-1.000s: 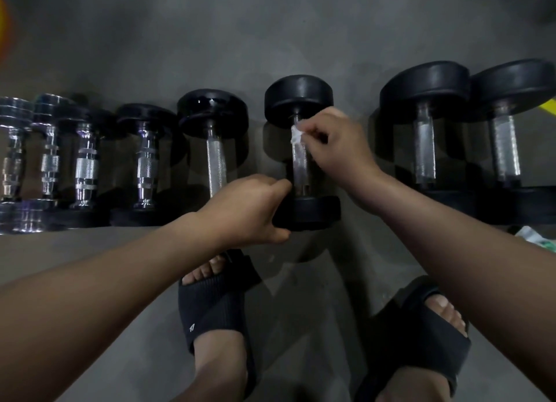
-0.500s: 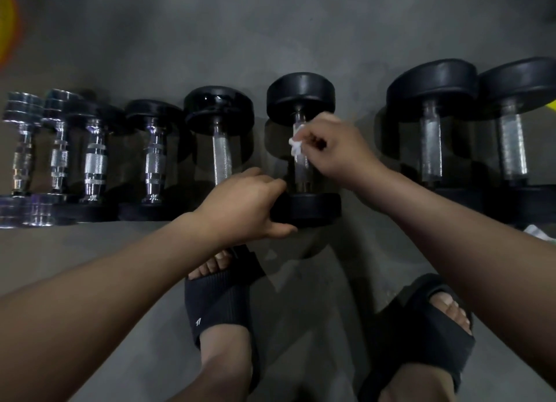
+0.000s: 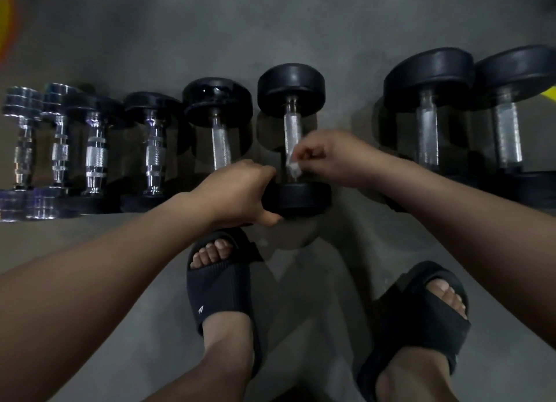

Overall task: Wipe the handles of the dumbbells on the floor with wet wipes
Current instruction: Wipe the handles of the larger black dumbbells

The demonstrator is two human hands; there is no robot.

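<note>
Dumbbell [image 3: 291,89] on floor [image 3: 301,25], at 12 o'clock; left hand [image 3: 237,191] grips its near weight; right hand [image 3: 334,161] pinches wet wipe [image 3: 293,169] against handle [image 3: 292,131], 6 o'clock end.

Grey concrete floor [image 3: 270,25], dim light.
Mottled, smooth surface; soft shadows lie on it. Orange-yellow blur [image 3: 4,25] at upper-left edge; yellow patch [image 3: 549,96] at right edge.

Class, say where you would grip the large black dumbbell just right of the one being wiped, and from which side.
Grip the large black dumbbell by its knurled silver handle, coming from above with fingers wrapped across it. It lies on the floor, the handle held clear between broad heads.
</note>
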